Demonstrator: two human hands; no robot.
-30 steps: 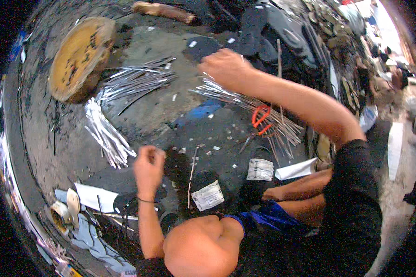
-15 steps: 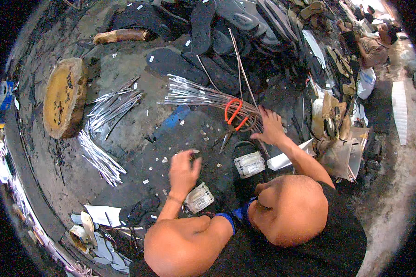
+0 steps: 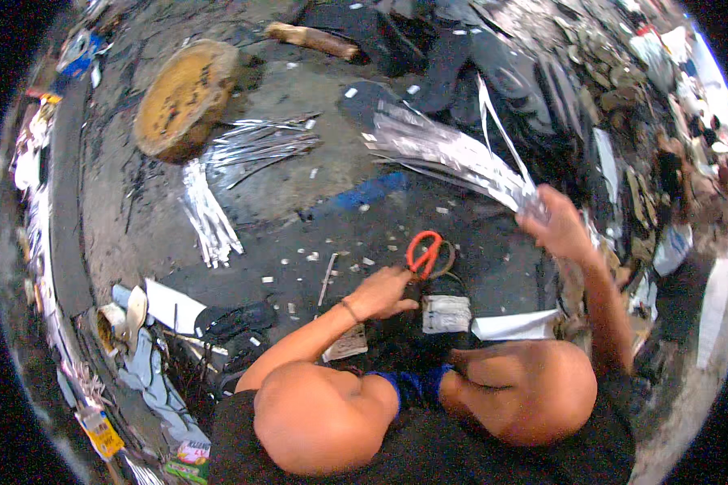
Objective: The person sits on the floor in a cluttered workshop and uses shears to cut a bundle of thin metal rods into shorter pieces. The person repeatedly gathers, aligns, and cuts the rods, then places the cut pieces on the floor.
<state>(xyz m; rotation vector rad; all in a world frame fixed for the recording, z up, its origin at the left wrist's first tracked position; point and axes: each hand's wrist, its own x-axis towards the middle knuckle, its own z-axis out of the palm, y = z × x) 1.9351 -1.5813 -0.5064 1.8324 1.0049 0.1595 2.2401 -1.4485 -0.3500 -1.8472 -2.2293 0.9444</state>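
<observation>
The right hand (image 3: 560, 226) is closed around one end of a bundle of long, thin, shiny metal strips (image 3: 449, 152); the fingers are pressed together on the gathered ends, and the rest of the bundle fans out across the dark, stained concrete floor (image 3: 299, 186) toward its far side. One or two strips stand up loose from the grip. The left hand (image 3: 384, 293) rests on the floor just beside a pair of orange-handled scissors (image 3: 425, 252); its fingers are curled, and whether they touch the handles cannot be told.

Judgement: the bundle handles best if the grip stays close to the gathered ends, so the strips lie flush and none slips out; the stray strips should be drawn back in. The thin edges look sharp, so the bare palm is better kept off them.

The floor is littered with small pale offcuts. Two more heaps of silver metal strips (image 3: 255, 145) lie near a round wooden chopping block with a yellowed top (image 3: 184, 99) toward the far left of the floor. A small pale folded packet (image 3: 446, 314) sits near the person's knees. Dark rubber sheets and scrap (image 3: 542, 73) crowd the far right side.
</observation>
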